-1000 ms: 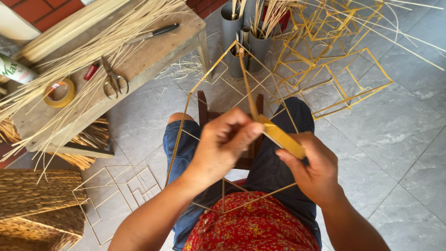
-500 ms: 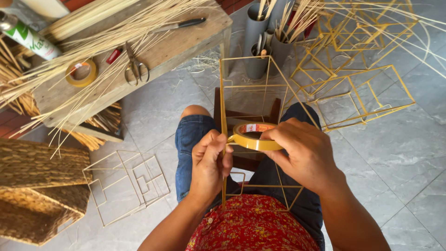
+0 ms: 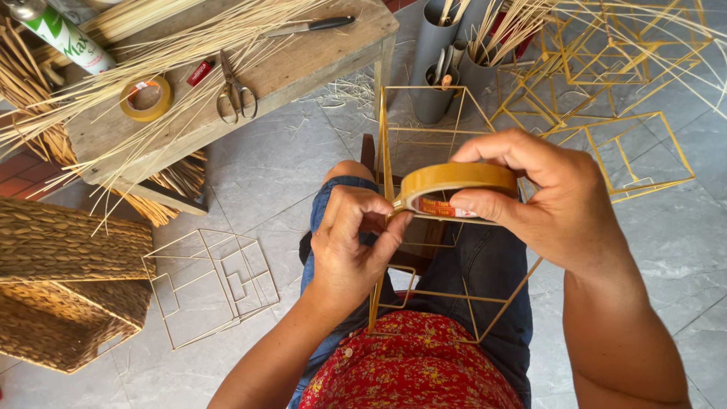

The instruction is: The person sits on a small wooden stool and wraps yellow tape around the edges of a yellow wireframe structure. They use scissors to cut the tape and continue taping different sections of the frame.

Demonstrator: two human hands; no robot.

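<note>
**Two hands on one roll of tape**

One roll of tan tape (image 3: pixel 454 189), ring-shaped with a printed inner core, held edge-on just above the lap. Gripped by the right hand (image 3: pixel 549 204), thumb under the rim and fingers (image 3: pixel 500 148) curled over the top, closed firmly around it. Pinched at its left edge by the left hand (image 3: pixel 356 242), thumb and forefinger pressed together at the loose end of the tape (the strip itself too thin to make out clearly).

Directly under the roll, a box-shaped frame of thin yellow sticks (image 3: pixel 424 129), upright between the knees, its near vertical stick running right beside the left fingertips. Glossy amber on the roll's outer face, paler along the rim.

Up and left of the roll, a wooden bench (image 3: pixel 303 68) strewn with loose straws, bearing a second tape roll (image 3: pixel 146 97), scissors (image 3: pixel 235 89) and a knife (image 3: pixel 310 26). Far left of the roll, woven baskets (image 3: pixel 68 288); between those and the roll, flat stick frames (image 3: pixel 212 280) on the tiled floor. Above the roll, grey tubes (image 3: pixel 435 68) holding sticks; up and right, more yellow frames (image 3: pixel 613 144).
</note>
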